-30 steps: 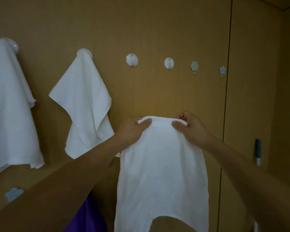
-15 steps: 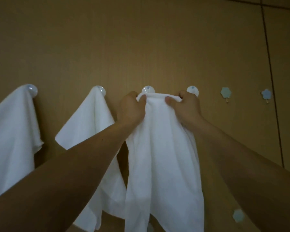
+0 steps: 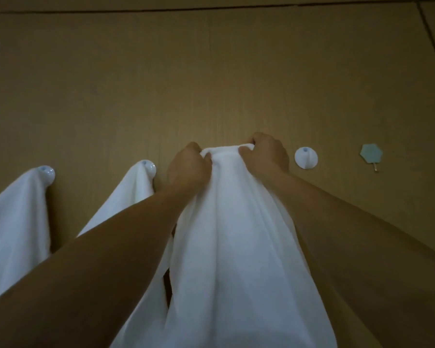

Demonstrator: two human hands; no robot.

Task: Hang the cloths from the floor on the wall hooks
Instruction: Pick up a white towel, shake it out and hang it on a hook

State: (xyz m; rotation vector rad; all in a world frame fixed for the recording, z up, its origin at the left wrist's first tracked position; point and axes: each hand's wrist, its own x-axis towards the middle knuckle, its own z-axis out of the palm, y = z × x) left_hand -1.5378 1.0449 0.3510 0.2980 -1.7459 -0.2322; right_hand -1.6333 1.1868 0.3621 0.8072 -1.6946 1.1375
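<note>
Both arms reach up, left hand (image 3: 189, 169) and right hand (image 3: 265, 154) pinching fabric.

Left hand (image 3: 187, 169), right hand (image 3: 264, 154) (on cloth (image 3: 236, 247))

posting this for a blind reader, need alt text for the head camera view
Left hand and right hand pinch the top edge of a white cloth up at a tan wall, at the height of a row of hooks. Two other white cloths hang from round hooks to the left; a bare round hook and a hexagonal hook sit to the right.
</note>
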